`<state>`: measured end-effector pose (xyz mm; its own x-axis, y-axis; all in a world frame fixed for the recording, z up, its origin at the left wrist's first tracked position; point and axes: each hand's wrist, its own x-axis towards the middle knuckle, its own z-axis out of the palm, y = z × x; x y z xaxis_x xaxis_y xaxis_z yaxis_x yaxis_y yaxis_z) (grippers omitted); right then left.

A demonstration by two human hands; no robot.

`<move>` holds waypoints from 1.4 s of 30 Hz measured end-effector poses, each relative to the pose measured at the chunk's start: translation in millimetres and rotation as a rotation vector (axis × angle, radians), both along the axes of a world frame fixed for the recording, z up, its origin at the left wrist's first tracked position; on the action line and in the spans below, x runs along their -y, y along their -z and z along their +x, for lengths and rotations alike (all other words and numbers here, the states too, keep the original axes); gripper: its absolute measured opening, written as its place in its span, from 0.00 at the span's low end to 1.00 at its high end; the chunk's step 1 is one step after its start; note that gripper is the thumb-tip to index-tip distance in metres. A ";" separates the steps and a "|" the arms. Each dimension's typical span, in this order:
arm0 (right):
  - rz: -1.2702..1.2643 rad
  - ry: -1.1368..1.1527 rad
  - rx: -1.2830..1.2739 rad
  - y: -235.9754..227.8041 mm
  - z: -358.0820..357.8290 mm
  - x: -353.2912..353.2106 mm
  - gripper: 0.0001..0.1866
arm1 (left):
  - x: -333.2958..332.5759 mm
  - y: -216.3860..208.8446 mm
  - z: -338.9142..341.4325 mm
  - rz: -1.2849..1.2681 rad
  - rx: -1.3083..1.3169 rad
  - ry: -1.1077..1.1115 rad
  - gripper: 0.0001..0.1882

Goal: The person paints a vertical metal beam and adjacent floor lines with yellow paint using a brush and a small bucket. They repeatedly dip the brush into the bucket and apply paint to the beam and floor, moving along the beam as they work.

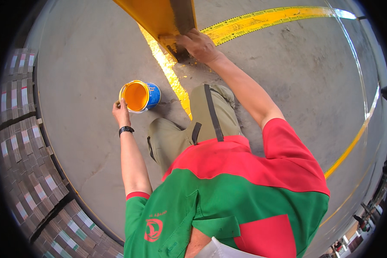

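Observation:
A blue paint can [154, 95] with orange-yellow paint inside stands on the floor in front of me, left of my knees. My left hand [121, 113], with a black band on its wrist, is closed on the can's near left rim, thumb uppermost. Ahead rises a yellow steel post [152, 17] with a dark face on its right side. Against the lower part of that face is my right hand [198, 45], fingers curled. Whatever it may hold is hidden by the hand and too small to make out. Yellow specks lie on the floor by the post's base.
A rough yellow line [170, 75] runs from the post toward my knees. Yellow tape with dark printed edges [253, 26] stretches away to the right. Stacks of flat brown cardboard [30, 172] line the left side. Grey concrete floor [86, 142] lies between them and me.

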<state>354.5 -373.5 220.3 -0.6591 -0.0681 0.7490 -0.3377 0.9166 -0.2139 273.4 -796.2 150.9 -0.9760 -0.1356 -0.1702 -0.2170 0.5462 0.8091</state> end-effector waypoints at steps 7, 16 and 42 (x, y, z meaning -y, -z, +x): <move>-0.889 0.256 -0.049 0.8 44.2 17.3 0.09 | 19.3 2.0 10.6 -0.179 -0.046 0.046 0.22; -2.120 0.386 0.417 139.9 14.8 45.8 0.11 | 8.2 -6.0 21.1 -0.031 0.108 -0.067 0.17; -0.677 0.493 0.526 163.0 -13.8 41.5 0.10 | -40.1 -26.4 12.4 0.367 0.085 -0.035 0.13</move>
<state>340.7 -415.0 57.3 -0.7582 0.6385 0.1322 0.3375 0.5577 -0.7583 285.7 -756.1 177.3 -0.9522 -0.0837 -0.2939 -0.3052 0.2142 0.9279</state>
